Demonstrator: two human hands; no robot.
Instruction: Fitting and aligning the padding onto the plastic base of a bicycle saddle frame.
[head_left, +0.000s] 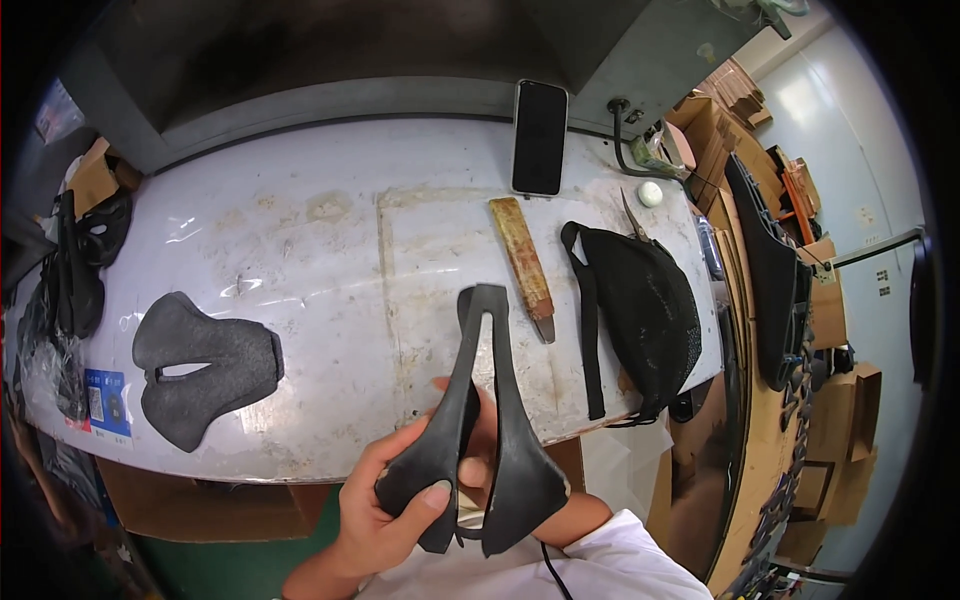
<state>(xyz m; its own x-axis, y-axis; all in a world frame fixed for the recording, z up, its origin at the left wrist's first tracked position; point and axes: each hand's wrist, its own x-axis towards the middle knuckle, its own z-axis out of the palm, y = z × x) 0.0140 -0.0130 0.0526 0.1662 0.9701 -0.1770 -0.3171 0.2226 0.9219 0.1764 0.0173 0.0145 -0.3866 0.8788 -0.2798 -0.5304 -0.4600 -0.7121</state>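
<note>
A black bicycle saddle (525,465) with a long central slot is held up over the table's near edge, nose pointing away from me. My left hand (385,510) is closed on its left rear wing, thumb on top. My right hand (477,472) is mostly hidden beneath the saddle; some of its bent fingers show through the slot, gripping from below. Something pale shows low in the slot, too covered to make out. To the left lies a dark grey saddle-shaped pad (235,350) with a slot. Beyond the saddle's nose rests a flat blade tool (521,250) with a worn, wrapped handle.
The stained white table (300,240) carries a phone (540,140) at the back, a black mesh bag (650,310) with a strap at right, and a small white round object (650,193). Black saddles (85,270) are piled at far left. Cardboard boxes (830,450) stand at right.
</note>
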